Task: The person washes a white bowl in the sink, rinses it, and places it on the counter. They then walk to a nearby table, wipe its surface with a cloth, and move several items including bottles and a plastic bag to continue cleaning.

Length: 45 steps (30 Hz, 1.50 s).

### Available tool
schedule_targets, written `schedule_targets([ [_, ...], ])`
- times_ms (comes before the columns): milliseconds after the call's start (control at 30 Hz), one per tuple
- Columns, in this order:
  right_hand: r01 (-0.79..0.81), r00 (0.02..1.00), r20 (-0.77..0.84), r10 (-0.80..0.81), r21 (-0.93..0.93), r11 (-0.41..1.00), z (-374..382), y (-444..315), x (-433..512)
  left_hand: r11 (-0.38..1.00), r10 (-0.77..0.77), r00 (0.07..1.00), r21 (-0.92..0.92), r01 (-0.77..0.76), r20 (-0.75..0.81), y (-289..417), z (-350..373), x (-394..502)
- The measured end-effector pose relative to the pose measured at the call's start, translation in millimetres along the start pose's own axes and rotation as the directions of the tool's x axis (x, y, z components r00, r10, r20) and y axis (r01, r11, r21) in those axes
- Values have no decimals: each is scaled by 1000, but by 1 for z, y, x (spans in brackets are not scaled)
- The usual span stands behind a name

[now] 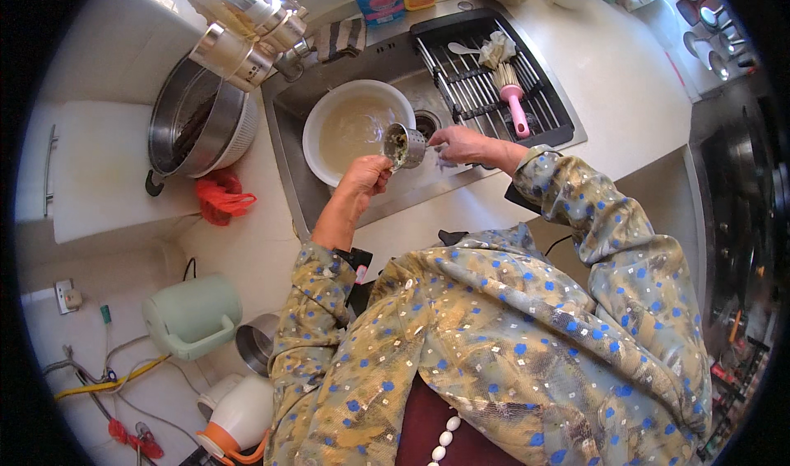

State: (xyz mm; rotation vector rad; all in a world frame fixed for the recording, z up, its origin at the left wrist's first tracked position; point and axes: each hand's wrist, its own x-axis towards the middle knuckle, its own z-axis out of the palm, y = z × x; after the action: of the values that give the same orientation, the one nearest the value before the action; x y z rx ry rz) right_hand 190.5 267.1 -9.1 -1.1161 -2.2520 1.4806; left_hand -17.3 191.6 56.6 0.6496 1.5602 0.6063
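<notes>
A perforated metal sink strainer basket [415,148] with food scraps inside is tilted on its side over the sink, its opening towards the left. My left hand [369,174] grips it at the rim. The fingertips of my right hand [460,145] are at the base of the strainer; whether they pinch it is hard to make out. Something clear, perhaps thin plastic, shows below the right fingers. Behind the strainer, a white basin [313,139] of cloudy water sits in the steel sink [285,151]. The drain opening [427,122] shows just beyond the strainer.
A black draining rack [460,86] with a pink-handled brush [513,103] spans the sink's right side. The faucet [247,46] with its filter overhangs the back left. Left stand a metal pot [170,108], a red plastic bag [225,197] and a green kettle [191,315].
</notes>
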Motion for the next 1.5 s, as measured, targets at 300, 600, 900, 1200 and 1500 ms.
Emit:
schedule_targets([
  [300,388,776,-401,-487,-305,869,-20,-46,-39,999,0,1000,34,1,-26,2,6,-1],
  [600,438,772,-77,-631,-656,615,-16,-72,-44,993,23,999,113,-26,27,-1,10,0],
  [900,411,759,-83,-646,-709,574,-18,-69,-34,994,87,996,63,-88,15,-8,7,1],
  [1200,232,877,-187,-442,-642,731,-22,-54,-39,772,331,941,594,-226,-72,-47,-31,1],
  [1500,168,917,-191,-350,-611,774,-15,-52,-35,665,359,933,705,-246,-13,-61,-27,-31],
])
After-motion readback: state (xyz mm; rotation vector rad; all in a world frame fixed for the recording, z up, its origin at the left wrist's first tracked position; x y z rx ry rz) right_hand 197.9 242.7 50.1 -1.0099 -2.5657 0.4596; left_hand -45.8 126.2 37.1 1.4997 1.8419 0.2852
